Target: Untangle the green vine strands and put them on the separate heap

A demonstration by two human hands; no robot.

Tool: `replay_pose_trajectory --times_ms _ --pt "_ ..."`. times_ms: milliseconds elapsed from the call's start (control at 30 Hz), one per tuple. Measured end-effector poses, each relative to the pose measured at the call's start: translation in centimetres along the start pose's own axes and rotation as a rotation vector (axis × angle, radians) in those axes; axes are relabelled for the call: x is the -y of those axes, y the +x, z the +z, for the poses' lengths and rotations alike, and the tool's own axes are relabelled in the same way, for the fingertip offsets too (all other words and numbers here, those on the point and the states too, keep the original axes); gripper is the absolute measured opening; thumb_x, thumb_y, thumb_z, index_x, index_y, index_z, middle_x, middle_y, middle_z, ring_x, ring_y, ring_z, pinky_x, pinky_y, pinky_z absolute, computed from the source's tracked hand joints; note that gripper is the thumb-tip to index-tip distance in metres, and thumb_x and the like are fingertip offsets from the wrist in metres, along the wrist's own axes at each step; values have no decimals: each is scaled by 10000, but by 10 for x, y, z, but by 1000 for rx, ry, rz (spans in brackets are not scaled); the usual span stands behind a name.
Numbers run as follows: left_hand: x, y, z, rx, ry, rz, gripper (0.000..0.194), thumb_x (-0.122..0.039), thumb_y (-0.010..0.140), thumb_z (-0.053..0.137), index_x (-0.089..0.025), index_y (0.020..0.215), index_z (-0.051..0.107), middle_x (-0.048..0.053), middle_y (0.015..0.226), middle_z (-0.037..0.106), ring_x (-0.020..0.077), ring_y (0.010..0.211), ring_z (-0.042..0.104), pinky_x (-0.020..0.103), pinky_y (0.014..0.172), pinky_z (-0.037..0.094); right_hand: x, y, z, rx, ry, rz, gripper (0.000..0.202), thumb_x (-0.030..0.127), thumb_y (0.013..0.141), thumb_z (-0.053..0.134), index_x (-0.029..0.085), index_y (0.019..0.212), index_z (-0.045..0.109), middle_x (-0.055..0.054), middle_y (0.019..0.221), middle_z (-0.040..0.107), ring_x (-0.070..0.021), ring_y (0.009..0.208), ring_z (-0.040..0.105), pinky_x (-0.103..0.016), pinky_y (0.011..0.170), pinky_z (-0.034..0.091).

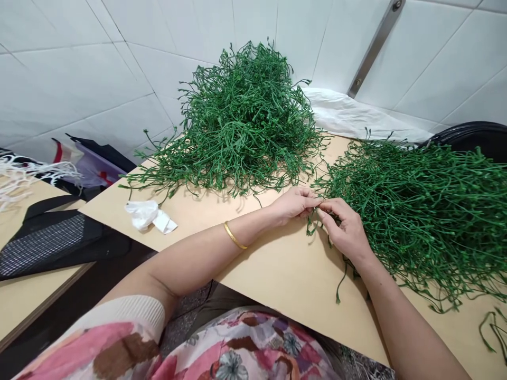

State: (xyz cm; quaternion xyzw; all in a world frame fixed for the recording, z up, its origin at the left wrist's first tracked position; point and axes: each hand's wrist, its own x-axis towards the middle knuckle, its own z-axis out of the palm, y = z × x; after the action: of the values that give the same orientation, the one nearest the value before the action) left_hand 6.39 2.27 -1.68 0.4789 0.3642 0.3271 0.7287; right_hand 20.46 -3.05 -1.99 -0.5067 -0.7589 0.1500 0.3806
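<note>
My left hand (295, 205) and my right hand (348, 229) meet above the board, fingertips pinched together. Between them they grip a thin green stem-like strand (311, 226), whose lower ends dangle below the fingers; the gripped part is mostly hidden. One large heap of the same green strands (249, 121), with small knobbed tips, rises behind my left hand. Right beside my right hand lies a second, flatter heap (431, 206). A loose strand (338, 287) hangs down beneath my right wrist.
The pale board (194, 219) carries a crumpled white tissue (148, 215) on the left. White tiled wall (158, 31) stands behind, with a metal bracket (376, 47) and white plastic sheeting (352, 113). Black mesh material (43, 243) lies on another board at left. Stray strands (495, 330) lie at right.
</note>
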Motion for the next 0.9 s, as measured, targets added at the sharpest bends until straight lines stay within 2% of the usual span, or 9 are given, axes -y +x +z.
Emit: replay_pose_trajectory --times_ms 200,367,500,700,900 --pt "3 0 1 36 44 19 252 -159 732 586 -141 540 423 -45 406 408 35 352 359 178 394 223 0 -2 1 -18 -133 -5 77 186 770 507 188 758 583 -60 837 582 -187 800 543 -340 726 429" --pt "3 0 0 48 55 -17 224 -140 761 549 -131 565 443 -35 431 428 28 345 352 175 379 194 -1 -3 1 2 -277 -44 131 166 777 473 182 787 603 -73 910 598 -206 868 540 -361 761 411" --pt "0 -1 1 106 7 -45 200 -155 765 555 -125 592 461 -35 451 437 20 337 336 170 364 182 -2 -3 -1 -28 -276 -55 179 141 772 445 174 824 613 -86 960 581 -210 920 537 -362 780 407" --pt "-2 0 0 50 -144 -121 248 -179 737 595 -133 562 426 -27 443 458 30 334 366 160 346 186 -3 -3 0 -3 -208 -69 181 214 785 493 186 933 593 -100 1004 576 -227 946 533 -380 784 415" --pt "-3 0 -1 115 -213 -149 181 -138 749 548 -117 590 465 -12 476 487 22 335 367 154 345 210 -6 -3 4 -115 -213 -68 157 234 848 439 196 869 590 -80 931 589 -210 910 543 -382 788 410"
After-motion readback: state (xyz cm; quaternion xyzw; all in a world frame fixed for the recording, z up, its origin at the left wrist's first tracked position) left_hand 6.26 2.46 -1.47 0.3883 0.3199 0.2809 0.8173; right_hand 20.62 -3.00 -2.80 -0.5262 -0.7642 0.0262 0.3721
